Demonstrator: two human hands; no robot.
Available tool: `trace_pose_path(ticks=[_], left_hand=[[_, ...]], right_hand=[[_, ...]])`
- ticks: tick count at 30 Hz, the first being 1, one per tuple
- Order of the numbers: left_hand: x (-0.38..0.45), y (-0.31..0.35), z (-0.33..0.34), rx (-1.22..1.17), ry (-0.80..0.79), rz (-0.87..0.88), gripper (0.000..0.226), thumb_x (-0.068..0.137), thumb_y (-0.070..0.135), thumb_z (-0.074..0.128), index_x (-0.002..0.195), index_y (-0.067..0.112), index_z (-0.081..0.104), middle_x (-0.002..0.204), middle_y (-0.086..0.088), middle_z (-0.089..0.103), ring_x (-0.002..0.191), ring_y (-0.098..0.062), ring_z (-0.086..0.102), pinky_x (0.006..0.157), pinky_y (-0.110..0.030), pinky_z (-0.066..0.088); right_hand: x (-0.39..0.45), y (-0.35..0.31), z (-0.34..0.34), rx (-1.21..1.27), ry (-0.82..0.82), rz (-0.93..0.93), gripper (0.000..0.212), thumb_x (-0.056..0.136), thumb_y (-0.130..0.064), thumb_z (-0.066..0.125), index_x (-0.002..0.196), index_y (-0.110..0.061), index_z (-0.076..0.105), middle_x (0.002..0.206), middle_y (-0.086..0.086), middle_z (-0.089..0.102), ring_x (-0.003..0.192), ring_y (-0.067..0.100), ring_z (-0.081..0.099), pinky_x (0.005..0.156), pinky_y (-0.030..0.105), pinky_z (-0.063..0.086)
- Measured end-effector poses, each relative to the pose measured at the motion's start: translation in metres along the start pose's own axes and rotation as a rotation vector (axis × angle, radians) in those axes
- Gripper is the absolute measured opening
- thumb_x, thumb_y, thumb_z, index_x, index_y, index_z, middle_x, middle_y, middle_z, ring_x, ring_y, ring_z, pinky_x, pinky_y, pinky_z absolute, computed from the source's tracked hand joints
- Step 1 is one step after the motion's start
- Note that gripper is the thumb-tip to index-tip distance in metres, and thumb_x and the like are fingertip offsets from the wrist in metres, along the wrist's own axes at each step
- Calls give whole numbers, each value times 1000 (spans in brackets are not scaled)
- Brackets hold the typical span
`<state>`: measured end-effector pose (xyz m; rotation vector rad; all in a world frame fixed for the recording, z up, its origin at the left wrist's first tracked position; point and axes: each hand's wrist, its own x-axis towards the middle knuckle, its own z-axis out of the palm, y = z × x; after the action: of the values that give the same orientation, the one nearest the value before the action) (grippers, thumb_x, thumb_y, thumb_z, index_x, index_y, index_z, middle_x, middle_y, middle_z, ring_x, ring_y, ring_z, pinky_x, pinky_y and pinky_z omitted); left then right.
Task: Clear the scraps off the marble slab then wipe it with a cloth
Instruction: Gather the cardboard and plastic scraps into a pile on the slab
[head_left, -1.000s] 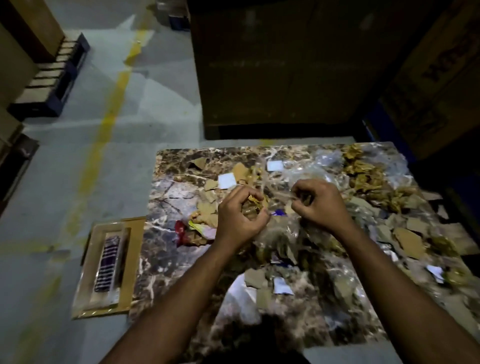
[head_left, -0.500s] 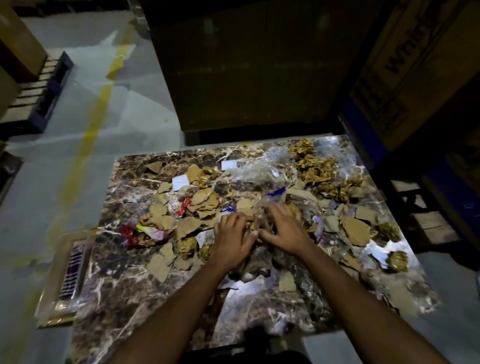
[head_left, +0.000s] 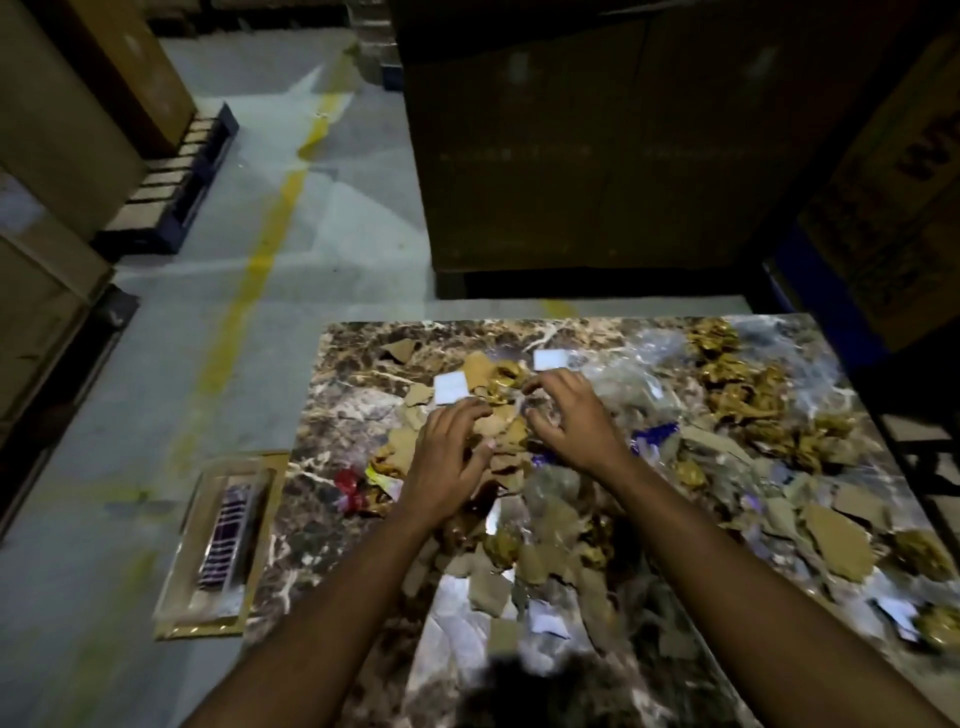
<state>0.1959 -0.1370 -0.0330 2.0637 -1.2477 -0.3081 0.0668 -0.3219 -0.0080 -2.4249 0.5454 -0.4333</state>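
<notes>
Both hands reach over the slab (head_left: 353, 410) at mid-frame. The left hand (head_left: 449, 462) is palm down with its grip spread loose, fingers resting on brown scraps (head_left: 506, 441). The right hand (head_left: 571, 421) curls like a claw just beside it, its grip loose too, fingertips over the same heap. More scraps litter the slab toward the right edge. No cloth is in sight.

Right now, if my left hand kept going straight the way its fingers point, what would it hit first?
Most likely the cardboard scraps right at the left hand fingertips, then the crumpled gold wrapper beyond. Depth is hard to judge; the fingers may already be touching the scraps.
</notes>
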Motion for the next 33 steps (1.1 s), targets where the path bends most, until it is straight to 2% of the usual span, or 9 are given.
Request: trace_pose_path(ticks=[4,7,11,14,17,21,26,30,33], left_hand=[[36,-75,-46,83,-13,0,48,95,45,47,132,16,60,144,-8,53,134,-26,44,110,-40,37],[68,-122,-65,204,-124,-36,55,89,43,53,137,18,57,147,-10,51,135,-33,44,110,-47,39],[112,-172,-71,381,-286,-38,69,89,39,66,151,28,39,164,-3,29,147,-34,29,116,-51,34],[130,-186,-64,393,-410,-96,75,92,44,65,157,37,26,169,2,14,151,-33,16,121,-51,25],[122,-187,-55,388,-405,-58,64,94,48,55,154,34,34,166,0,22,148,-33,18,118,-51,28],[90,-181,-49,287,-402,-46,66,89,61,39,150,36,39,162,2,29,142,-31,22,114,-50,32],[65,-173,-49,281,-385,-12,63,93,48,61,150,32,38,158,-2,30,136,-27,21,113,-44,32],[68,-166,-51,306,-386,-7,58,95,41,64,147,26,42,144,-5,39,129,-27,31,108,-40,38],[71,-166,-52,348,-402,12,61,94,44,64,148,28,40,139,-5,44,128,-27,35,105,-41,41]], right_hand=[[74,-27,59,-148,-239,53,53,83,-47,58,131,-23,59,132,9,56,122,34,50,96,41,43],[110,-32,90,-317,-380,215,75,78,-68,57,147,-41,43,161,9,31,143,39,27,112,53,31],[131,-23,117,-431,-553,357,99,69,-85,64,152,-60,16,171,4,-2,152,48,2,114,76,13],[133,-24,131,-511,-614,363,101,64,-97,53,149,-67,7,171,0,-5,152,49,2,112,80,7],[127,-33,140,-572,-580,311,93,68,-95,51,146,-70,7,170,-2,4,149,47,12,109,82,9],[107,-46,150,-604,-511,295,90,69,-91,50,148,-65,14,167,1,14,145,42,20,108,74,22],[89,-52,159,-570,-393,312,76,74,-93,38,142,-60,31,155,2,33,135,34,31,96,57,41],[93,-54,159,-468,-370,346,66,77,-82,56,136,-53,46,147,0,38,131,28,32,93,49,46],[98,-52,153,-355,-381,391,52,81,-54,72,130,-48,54,146,-1,41,131,29,34,97,44,46]])
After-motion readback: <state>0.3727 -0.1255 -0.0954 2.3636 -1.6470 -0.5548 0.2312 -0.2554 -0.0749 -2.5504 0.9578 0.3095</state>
